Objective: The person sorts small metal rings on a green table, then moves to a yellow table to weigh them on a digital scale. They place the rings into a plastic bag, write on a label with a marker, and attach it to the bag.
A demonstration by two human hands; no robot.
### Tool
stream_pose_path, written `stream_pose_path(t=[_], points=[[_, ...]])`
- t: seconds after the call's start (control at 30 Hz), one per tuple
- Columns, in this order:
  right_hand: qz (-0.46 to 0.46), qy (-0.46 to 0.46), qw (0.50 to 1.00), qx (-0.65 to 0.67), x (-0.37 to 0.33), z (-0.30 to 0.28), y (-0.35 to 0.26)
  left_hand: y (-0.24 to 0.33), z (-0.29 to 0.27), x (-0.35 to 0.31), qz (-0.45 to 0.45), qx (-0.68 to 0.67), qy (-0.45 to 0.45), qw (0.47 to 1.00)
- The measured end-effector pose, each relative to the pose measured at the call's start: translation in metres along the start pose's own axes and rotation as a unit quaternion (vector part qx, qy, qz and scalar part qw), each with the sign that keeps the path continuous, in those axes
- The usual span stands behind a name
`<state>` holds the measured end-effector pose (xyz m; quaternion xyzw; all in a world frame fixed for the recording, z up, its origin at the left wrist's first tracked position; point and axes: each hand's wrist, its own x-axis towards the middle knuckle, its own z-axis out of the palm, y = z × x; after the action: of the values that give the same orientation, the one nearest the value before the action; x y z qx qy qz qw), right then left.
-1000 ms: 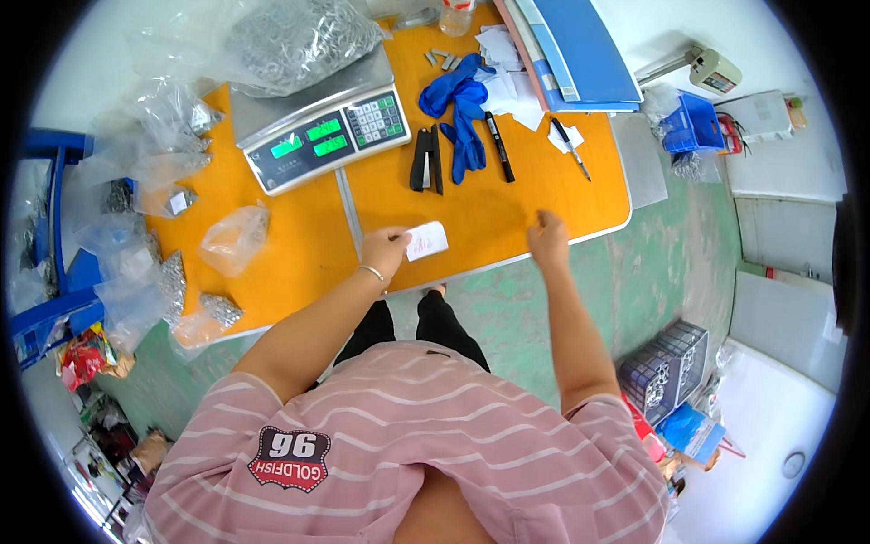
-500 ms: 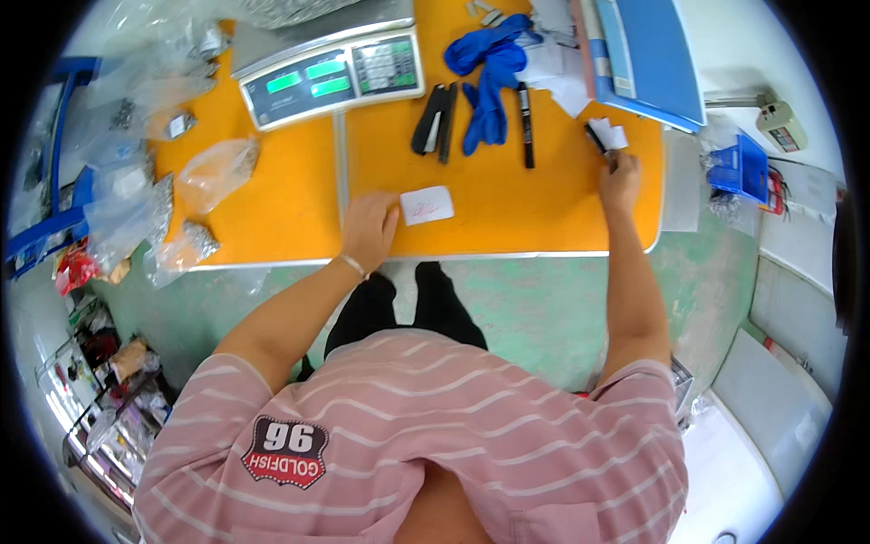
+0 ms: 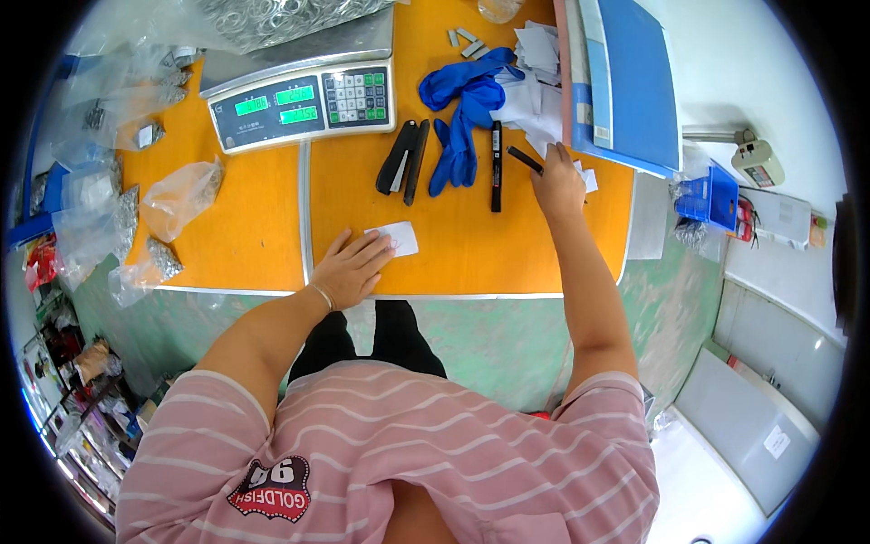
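My left hand [image 3: 352,270] lies at the front of the orange table with its fingers stretched out, the fingertips resting on a small white paper slip [image 3: 402,238] that has reddish writing. My right hand [image 3: 559,188] is closed round a black pen [image 3: 525,160], whose dark end sticks out to the left of the fingers. White paper [image 3: 589,179] shows just right of this hand. To its left lies a black marker [image 3: 497,168]. A black stapler [image 3: 401,161] and blue gloves [image 3: 460,118] are farther left.
A digital scale [image 3: 304,102] carries a clear bag of metal rings [image 3: 290,20]. Small bags of metal parts [image 3: 181,195] stand at the left. Blue folders [image 3: 634,86] and loose white papers [image 3: 535,86] occupy the back right. The table's front edge [image 3: 453,296] runs before me.
My left hand has come onto the paper slip from beside it. The right hand has moved inward, away from the white paper at the right, with the black pen. The whole view has shifted.
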<state>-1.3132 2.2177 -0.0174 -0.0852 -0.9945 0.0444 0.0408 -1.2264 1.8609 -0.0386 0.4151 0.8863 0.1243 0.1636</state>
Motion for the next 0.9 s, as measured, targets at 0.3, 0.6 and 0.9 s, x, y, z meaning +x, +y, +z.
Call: stream_pose_path(t=[0.3,0.6,0.9], points=[[-0.045,-0.040,0.987,-0.147,0.023,0.028,0.021,-0.002,-0.002,-0.001,0.004,-0.001,-0.002,1.000],[-0.036,0.067,0.996,-0.042,-0.005,0.003,0.019,-0.004,0.000,-0.001,0.021,-0.027,0.034,0.999],[0.028,0.028,0.976,0.215,-0.155,-0.038,-0.094,-0.006,0.003,-0.003,0.030,-0.054,0.087,0.994]])
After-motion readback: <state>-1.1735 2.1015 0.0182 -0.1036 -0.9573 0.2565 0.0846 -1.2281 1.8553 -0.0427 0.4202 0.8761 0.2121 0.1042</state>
